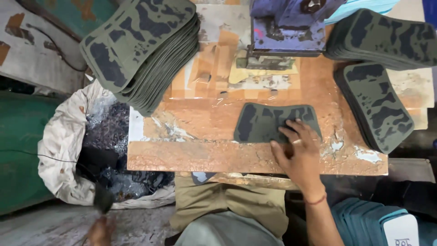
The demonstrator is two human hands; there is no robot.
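Right hand flat and spread, fingers fanned over the lower right corner of the camouflage panel, pressing rather than pinching. Left hand low at the bottom edge beside the white sack, blurred and half out of frame; cannot tell whether spread or curled round the dark thing just above it.

Head view only (looking straight down): panel lying flat near the middle of the worn orange tabletop, just in front of the blue press. 3 stacks of matching panels about it: 1 fanned stack at the upper left, 1 stack at the upper right, 1 leaning stack below that. Sack full of dark offcuts. Teal pieces at the lower right.

Probably light, thin and floppy, with a matt, grippy face; unlikely to slip or break. Best lifted by an outer edge or corner, thumb beneath, since the middle would likely sag.
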